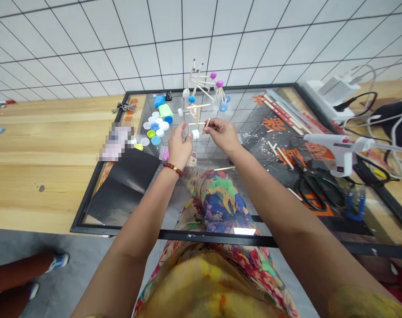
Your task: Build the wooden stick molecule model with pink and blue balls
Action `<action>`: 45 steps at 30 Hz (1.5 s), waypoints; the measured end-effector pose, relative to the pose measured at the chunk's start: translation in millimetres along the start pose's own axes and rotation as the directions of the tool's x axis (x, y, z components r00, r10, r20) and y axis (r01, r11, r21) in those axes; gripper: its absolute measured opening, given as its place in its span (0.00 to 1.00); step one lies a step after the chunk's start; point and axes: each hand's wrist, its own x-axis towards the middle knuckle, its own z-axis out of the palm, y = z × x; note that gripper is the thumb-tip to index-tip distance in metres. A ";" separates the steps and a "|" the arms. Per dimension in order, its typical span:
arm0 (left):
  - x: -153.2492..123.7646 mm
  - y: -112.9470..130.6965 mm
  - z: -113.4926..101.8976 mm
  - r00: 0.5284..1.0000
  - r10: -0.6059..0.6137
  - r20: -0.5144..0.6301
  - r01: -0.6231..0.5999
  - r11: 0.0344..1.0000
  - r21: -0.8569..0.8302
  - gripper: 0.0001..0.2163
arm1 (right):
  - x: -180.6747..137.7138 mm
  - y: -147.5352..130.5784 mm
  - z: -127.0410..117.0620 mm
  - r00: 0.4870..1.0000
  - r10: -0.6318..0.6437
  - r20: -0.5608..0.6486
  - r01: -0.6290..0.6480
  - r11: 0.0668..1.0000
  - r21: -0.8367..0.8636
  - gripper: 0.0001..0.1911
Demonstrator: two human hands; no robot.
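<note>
My left hand, with a beaded bracelet, is closed at the fingertips beside a small white cylinder-shaped piece. It seems to grip this piece, though the contact is partly hidden. My right hand pinches a short wooden stick between thumb and fingers, just right of the white piece. Another thin stick spans the gap between the hands. Behind them stands a stick structure joined with lumps of white, blue and purple clay.
Clay tub lids lie left of the hands, near black sheets. To the right are a hot glue gun, scissors, loose sticks and a power strip. A tiled wall rises behind. Another person's legs show lower left.
</note>
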 end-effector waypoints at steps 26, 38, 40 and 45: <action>-4.9 10.6 -1.9 0.980 0.199 -0.028 -0.196 0.976 0.090 0.25 | -3.8 4.0 2.2 0.998 0.045 0.038 -0.043 0.997 -0.057 0.05; -35.6 44.2 10.5 0.961 0.277 -0.020 -0.278 0.955 -0.104 0.11 | -26.1 -48.6 -19.8 0.990 -0.085 0.116 0.108 0.972 -0.209 0.07; -45.7 44.1 19.9 0.988 0.148 0.049 -0.136 0.973 -0.188 0.09 | -44.4 -61.2 -27.8 0.977 -0.087 0.194 0.149 0.932 -0.331 0.09; -74.6 46.0 40.2 0.943 -0.259 0.210 0.330 0.813 -0.479 0.10 | -90.8 -67.4 -47.2 0.961 -0.001 0.275 0.169 0.793 -0.586 0.11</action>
